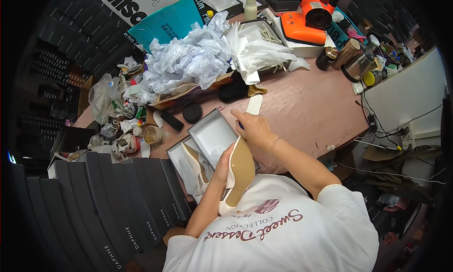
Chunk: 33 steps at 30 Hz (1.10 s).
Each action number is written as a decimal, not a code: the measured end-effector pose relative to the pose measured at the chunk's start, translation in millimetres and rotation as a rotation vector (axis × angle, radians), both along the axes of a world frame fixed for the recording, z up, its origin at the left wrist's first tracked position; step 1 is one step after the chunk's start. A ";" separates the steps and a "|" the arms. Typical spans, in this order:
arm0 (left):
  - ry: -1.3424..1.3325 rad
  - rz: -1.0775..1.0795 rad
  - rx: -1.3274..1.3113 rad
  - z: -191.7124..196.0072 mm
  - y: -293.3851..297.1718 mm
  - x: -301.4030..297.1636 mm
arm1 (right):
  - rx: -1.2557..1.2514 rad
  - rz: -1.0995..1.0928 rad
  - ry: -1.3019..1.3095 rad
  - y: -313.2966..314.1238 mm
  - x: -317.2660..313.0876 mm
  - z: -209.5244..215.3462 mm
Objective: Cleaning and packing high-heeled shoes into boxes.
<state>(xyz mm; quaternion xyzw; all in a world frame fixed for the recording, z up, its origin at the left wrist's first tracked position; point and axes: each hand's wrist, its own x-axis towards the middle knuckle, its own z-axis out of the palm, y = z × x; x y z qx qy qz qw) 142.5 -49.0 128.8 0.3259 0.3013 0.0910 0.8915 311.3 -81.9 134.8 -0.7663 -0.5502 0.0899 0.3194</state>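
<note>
Nearest the body, at about six o'clock from the table's middle, a cream shoe is held sole-up, its tan sole smooth and slightly glossy, its toe pointing up toward the right hand. The left hand is wrapped around the shoe's left edge near the middle, fingers closed on it. The right hand is closed over the toe end; a small blue thing seems pinched in it, though what it is cannot be told. The shoe is judged light and fairly stiff along the sole, with a softer upper that could scuff, so it is best gripped by the sole edges and heel.

Just at nine o'clock of the shoe, a second cream shoe lies in an open white box; its lid is tilted beside it. At eight o'clock dark flat boxes are stacked in a row. Farther, at twelve o'clock on the pink table, a pale insole lies flat, crumpled white wrapping is heaped, and an orange tool rests beyond.
</note>
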 end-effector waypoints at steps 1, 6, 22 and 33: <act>-0.024 -0.003 0.033 7.7 0.3 1.0 | 0.021 -0.015 -0.010 -2.4 7.5 1.6; -0.199 -0.144 -0.027 11.3 19.4 -2.3 | 0.116 -0.125 0.085 -34.4 30.1 32.3; -0.190 -0.181 0.001 9.1 24.7 13.3 | -0.003 -0.066 -0.232 -8.6 72.9 6.9; -0.162 -0.029 -0.079 -16.1 29.5 -8.4 | -0.161 -0.065 -0.474 15.8 195.8 -75.8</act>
